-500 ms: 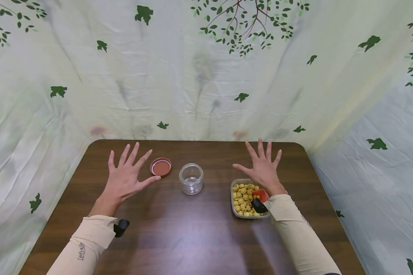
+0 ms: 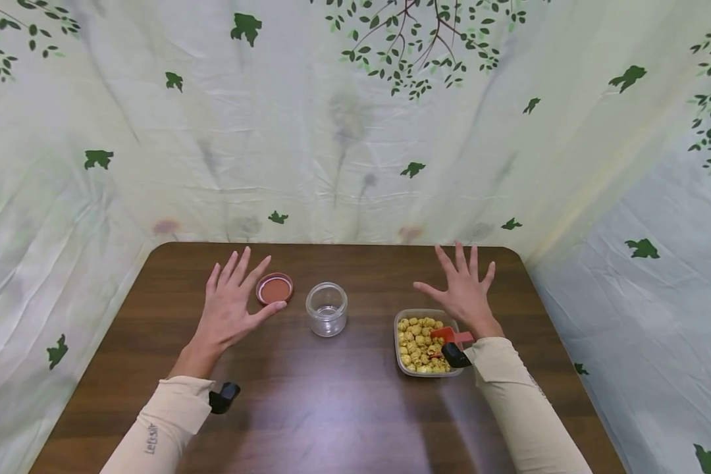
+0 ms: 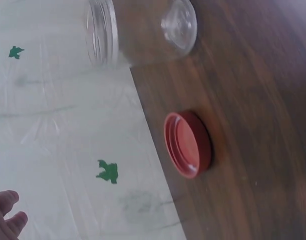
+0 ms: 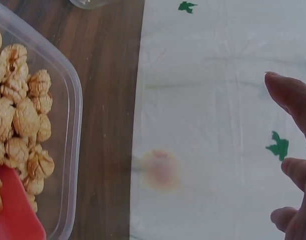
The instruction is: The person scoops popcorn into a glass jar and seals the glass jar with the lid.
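My left hand (image 2: 231, 313) has its fingers spread and holds nothing; its thumb is close to the red lid (image 2: 274, 289), which lies with its hollow side up. Right of the lid stands a clear glass jar (image 2: 326, 309), uncovered, with nothing visible inside. Also spread and holding nothing, my right hand (image 2: 465, 293) is above and just beyond a clear plastic container (image 2: 400, 355). Caramel popcorn (image 4: 23, 110) fills much of that container. A red scoop (image 2: 444, 334) lies on the popcorn, its handle toward my right wrist.
The brown wooden table (image 2: 332, 421) has rounded far corners. A pale curtain (image 2: 308, 131) printed with leaves and branches hangs behind it and along both sides. Dark wrist cameras sit under both cuffs.
My left hand has moved right, nearer the lid. My right hand has shifted slightly right, showing more of the scoop. The lid, jar and container stay in place on the table.
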The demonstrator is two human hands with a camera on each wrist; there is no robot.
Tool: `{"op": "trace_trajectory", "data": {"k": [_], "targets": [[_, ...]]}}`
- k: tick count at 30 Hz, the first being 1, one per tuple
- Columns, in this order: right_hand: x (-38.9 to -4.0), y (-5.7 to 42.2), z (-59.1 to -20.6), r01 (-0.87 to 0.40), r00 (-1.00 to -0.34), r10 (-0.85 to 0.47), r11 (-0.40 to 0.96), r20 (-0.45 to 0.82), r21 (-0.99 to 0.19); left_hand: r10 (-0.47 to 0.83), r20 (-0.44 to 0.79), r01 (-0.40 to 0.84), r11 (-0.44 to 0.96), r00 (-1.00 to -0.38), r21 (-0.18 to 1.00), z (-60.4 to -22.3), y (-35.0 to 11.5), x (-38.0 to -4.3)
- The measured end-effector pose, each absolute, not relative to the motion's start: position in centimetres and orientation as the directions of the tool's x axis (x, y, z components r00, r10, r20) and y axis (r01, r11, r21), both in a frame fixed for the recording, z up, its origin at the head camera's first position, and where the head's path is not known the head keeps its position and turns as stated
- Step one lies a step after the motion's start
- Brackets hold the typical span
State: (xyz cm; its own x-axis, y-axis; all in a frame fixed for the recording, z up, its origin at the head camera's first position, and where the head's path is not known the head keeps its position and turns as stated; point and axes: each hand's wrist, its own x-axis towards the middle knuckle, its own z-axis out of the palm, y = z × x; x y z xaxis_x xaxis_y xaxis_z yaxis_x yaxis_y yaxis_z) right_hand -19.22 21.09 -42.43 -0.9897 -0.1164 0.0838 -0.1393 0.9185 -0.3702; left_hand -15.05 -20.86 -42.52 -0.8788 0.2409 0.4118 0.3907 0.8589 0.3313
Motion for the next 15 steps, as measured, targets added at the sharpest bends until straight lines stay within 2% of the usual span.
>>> {"op": "trace_trajectory", "data": {"k": [6, 15], "targets": [[-19.1, 22.4, -42.3, -0.151, -0.988, -0.124, 0.893, 0.090, -0.423, 0.240, 0.447, 0.437, 0.799, -0.862, 0.414, -42.8, -19.6, -14.9], [-18.6, 24.8, -42.3, -0.110, -0.994, -0.106, 0.880, 0.035, -0.461, 0.276, 0.539, 0.575, 0.625, -0.796, 0.529, -43.0, -17.5, -14.3]]}}
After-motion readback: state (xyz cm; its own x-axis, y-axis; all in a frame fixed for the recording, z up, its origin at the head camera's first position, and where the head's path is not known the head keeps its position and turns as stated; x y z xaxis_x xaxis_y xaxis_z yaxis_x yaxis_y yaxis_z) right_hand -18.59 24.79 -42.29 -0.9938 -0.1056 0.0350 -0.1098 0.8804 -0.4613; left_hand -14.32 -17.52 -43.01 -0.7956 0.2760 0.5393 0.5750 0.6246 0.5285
